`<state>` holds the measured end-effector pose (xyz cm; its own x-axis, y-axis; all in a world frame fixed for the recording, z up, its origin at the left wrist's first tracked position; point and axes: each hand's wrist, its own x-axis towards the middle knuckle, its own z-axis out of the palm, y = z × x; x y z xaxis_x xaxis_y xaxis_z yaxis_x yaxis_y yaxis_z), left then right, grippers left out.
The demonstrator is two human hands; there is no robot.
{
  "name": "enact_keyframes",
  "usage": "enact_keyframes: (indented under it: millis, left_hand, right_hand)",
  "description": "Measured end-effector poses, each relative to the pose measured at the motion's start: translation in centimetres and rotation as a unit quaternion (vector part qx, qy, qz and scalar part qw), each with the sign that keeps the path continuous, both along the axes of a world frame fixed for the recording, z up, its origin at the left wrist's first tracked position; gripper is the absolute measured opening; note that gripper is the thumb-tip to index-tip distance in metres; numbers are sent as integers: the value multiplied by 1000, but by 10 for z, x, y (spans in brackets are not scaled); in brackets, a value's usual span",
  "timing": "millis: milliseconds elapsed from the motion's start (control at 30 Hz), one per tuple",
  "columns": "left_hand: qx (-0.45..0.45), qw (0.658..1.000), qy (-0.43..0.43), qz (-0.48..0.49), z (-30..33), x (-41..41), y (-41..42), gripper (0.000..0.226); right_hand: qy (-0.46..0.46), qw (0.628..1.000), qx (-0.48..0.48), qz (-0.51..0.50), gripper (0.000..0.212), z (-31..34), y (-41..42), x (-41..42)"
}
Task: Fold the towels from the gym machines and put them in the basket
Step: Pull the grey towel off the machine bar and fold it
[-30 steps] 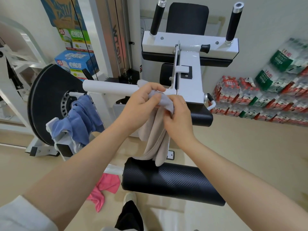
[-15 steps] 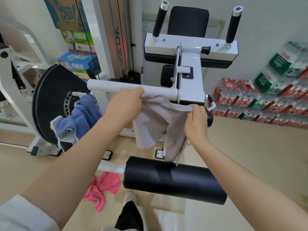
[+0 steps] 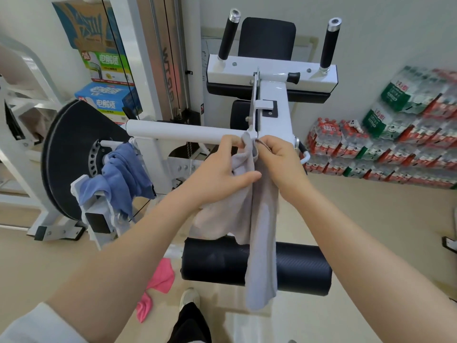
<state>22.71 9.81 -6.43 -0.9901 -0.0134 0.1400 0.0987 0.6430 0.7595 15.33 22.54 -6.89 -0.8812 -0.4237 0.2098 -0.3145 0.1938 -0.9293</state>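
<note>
Cardboard boxes (image 3: 108, 95) stacked at far left against the wall, behind a black round disc (image 3: 71, 154) on the gym machine (image 3: 269, 115). Blue towel (image 3: 123, 177) draped over the machine's left bracket, beside the disc, hanging in loose folds. Pink towel (image 3: 158, 285) crumpled on the floor below, near a shoe (image 3: 189, 298). White horizontal bar (image 3: 178, 132) running from the disc toward centre. Left hand (image 3: 222, 169) just under that bar, fingers pinching the top corner of the grey towel (image 3: 259, 224), thumb lying flat across the cloth. Grey towel held up in mid-air in front of the machine, gathered at the top between both hands, long end hanging down over the black foam roller (image 3: 291, 268), shorter part bunched under the left forearm. Right hand (image 3: 282, 159) touching the left at the towel's top, fingers curled tight on the same gathered corner. Two black upright handles (image 3: 330, 43) and a black pad above. Shrink-wrapped packs of bottled water (image 3: 395, 144) piled along the right wall on the floor.
</note>
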Motion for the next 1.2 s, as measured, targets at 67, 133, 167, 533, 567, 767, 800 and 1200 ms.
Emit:
enact_keyframes:
  millis: [67,133,167,533,567,767,800,1200]
  left_hand:
    - [30,999,-15,7,-2,0,2,74]
    - [44,999,-13,8,-8,-3,3,46]
    - [38,999,-3,24,-9,-3,4,30]
    - [371,877,93,289,-11,8,11,7]
    - [397,857,107,310,-10,8,10,9]
    - [414,812,167,377,-11,11,0,8]
    - [361,840,144,378,-15,10,-1,12]
    - [-67,985,-152,49,-53,7,32,17]
  right_hand:
    - [-57,997,-4,49,20,3,3,2]
    - [-87,992,15,96,19,1,2,4]
    - [-86,992,22,95,19,-1,2,5]
    - [-87,966,190,149,29,-19,24,-9]
    - [-83,957,237,144,27,-27,27,-12]
    - [-21,927,373,-41,24,-66,50,-30]
    - [-18,929,365,-58,23,-68,52,-30]
    - [60,952,282,100,10,-36,23,10]
